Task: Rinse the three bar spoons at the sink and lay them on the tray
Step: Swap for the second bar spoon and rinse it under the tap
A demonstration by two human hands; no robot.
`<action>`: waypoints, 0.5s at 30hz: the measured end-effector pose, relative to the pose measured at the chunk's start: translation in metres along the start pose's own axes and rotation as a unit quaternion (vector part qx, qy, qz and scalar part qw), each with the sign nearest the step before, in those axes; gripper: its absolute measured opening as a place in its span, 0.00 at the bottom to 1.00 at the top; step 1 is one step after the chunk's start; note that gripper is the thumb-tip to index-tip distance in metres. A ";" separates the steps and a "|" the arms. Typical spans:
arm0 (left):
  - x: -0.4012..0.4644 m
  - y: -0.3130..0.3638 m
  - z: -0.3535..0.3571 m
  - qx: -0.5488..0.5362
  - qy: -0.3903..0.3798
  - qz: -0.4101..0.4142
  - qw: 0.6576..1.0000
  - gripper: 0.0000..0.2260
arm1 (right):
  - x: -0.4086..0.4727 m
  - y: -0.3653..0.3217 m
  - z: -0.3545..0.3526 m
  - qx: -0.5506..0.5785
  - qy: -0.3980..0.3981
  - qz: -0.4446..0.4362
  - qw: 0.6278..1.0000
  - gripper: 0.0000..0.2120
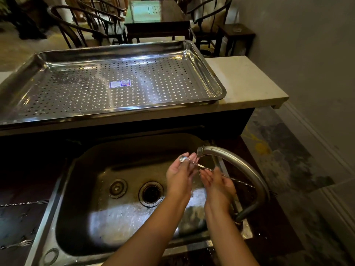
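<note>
Both forearms reach in from the bottom edge toward the sink point(80, 217), a steel basin with a drain and a plugged second hole on its wet floor. Over the sink's right half the left hand point(179, 176) and right hand point(218, 184) meet under the faucet point(240, 166), whose curved spout arcs in from the sink's right rim. Between them runs one bar spoon point(194, 163): its bowl shows at the left hand's fingertips, its twisted stem passes the right hand and runs on toward the faucet's neck. The left grip is loosely curled about the bowl end; the right hand is cupped against the stem, and how firmly it grips cannot be told. Water at the spout is hard to make out.

Left of the sink, on the dark counter point(17, 217), two more bar spoons point(23, 203) point(17, 243) lie, cut off by the left edge. Behind the sink, on a pale raised ledge point(244, 81), sits the perforated tray point(211, 64), bearing a blue label and some droplets. Beyond it stand dark wooden chairs and a table; a grey wall is at right.
</note>
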State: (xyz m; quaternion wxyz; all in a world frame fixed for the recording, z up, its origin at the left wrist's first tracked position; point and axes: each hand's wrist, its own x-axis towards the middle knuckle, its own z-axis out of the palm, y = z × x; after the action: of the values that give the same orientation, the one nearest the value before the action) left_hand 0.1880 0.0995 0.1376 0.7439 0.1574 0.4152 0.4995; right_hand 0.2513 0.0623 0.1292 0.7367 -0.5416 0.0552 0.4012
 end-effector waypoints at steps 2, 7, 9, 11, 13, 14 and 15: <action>-0.001 0.007 -0.007 0.011 0.025 0.024 0.999 0.06 | -0.004 0.008 0.008 -0.024 -0.025 0.000 0.999 0.04; -0.003 0.019 -0.030 0.108 0.055 0.083 0.989 0.05 | -0.019 0.034 0.033 -0.105 -0.079 -0.003 0.991 0.12; -0.002 0.030 -0.040 0.116 0.079 0.103 0.985 0.04 | -0.024 0.041 0.041 -0.119 -0.109 -0.003 0.987 0.09; -0.001 0.044 -0.049 0.109 0.100 0.116 0.982 0.05 | -0.028 0.046 0.047 -0.115 -0.144 0.012 0.983 0.05; -0.001 0.058 -0.056 0.089 0.109 0.114 0.983 0.05 | -0.031 0.048 0.052 -0.100 -0.175 0.036 0.979 0.03; -0.002 0.066 -0.059 0.083 0.115 0.115 0.983 0.05 | -0.030 0.048 0.052 -0.098 -0.180 0.043 0.978 0.01; -0.004 0.074 -0.063 0.078 0.126 0.116 0.982 0.05 | -0.029 0.047 0.051 -0.094 -0.176 0.048 0.979 0.01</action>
State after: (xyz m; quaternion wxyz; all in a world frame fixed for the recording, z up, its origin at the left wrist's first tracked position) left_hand 0.0937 0.1180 0.1492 0.6078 0.1981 0.5221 0.5646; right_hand 0.1838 0.0942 0.1294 0.6609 -0.5260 -0.0870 0.5282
